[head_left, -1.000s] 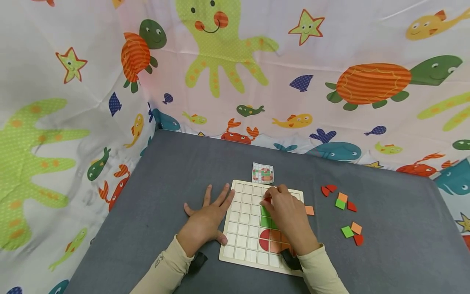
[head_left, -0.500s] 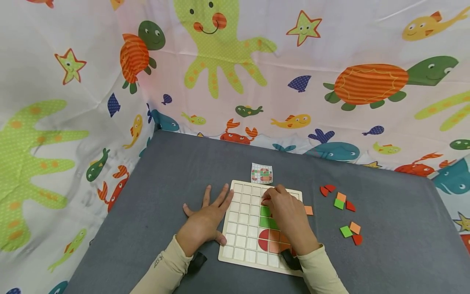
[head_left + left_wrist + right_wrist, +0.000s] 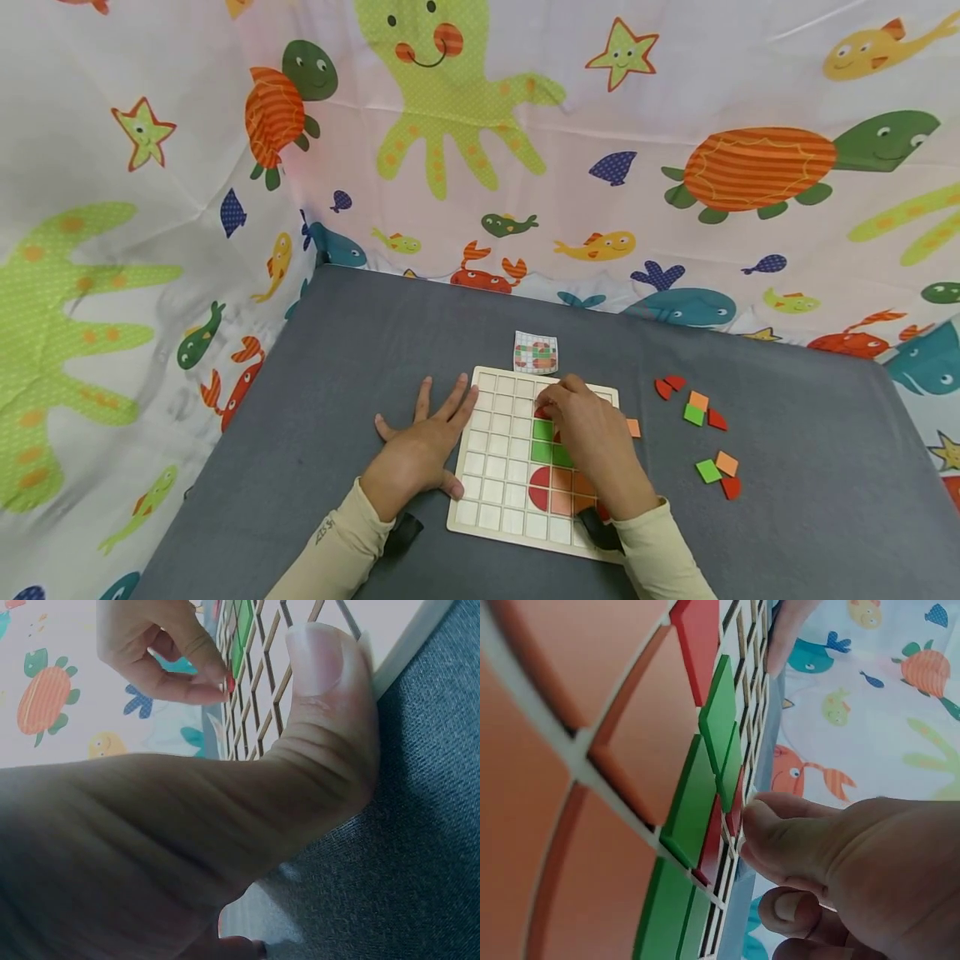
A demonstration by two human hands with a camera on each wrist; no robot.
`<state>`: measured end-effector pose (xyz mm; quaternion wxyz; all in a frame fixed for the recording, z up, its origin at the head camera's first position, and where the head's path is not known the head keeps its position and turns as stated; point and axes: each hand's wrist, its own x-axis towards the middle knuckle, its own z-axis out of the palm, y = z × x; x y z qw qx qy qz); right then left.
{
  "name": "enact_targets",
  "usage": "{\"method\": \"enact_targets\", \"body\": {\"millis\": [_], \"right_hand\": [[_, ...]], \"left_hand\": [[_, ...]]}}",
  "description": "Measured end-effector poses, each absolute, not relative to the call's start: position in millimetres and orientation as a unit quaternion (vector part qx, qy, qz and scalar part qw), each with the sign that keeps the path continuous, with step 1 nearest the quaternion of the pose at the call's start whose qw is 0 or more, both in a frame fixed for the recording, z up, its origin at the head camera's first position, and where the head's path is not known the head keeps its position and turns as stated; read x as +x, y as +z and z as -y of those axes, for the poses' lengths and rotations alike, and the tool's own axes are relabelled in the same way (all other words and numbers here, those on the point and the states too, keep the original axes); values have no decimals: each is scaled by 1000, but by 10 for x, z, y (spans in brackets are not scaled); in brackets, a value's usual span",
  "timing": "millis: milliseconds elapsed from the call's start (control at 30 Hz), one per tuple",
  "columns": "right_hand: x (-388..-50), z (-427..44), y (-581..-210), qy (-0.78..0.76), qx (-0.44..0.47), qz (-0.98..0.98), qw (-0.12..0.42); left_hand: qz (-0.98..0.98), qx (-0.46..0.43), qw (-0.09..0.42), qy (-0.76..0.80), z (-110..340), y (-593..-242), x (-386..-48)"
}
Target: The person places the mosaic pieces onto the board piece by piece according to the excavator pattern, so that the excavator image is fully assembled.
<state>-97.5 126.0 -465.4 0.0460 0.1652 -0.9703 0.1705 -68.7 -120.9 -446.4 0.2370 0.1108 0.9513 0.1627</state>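
The person's R hand (image 3: 592, 443) is pinching a red piece (image 3: 540, 412) on the board (image 3: 495, 492), just beyond the green squares (image 3: 542, 451), w/ the L hand (image 3: 418, 457) lying spread, thumb on the L edge, prob steadying, so squaring the piece up b4 pressing is likely helping.

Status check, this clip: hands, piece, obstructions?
Left hand on left edge of board. Right hand pinches red piece, just beyond green squares. Fully seated: can't tell. Nothing visibly in the way.
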Motion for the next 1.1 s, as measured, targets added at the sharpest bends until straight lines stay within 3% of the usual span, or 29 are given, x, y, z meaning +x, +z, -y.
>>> {"method": "enact_targets", "body": {"millis": [667, 1100], "right_hand": [[-718, -2130, -4531, 192, 54, 979, 53], [-665, -2251, -4659, 172, 57, 983, 42]], "left_hand": [[-950, 108, 242, 163, 1214, -4463, -692], [-952, 110, 231, 165, 1226, -4461, -671]]}}
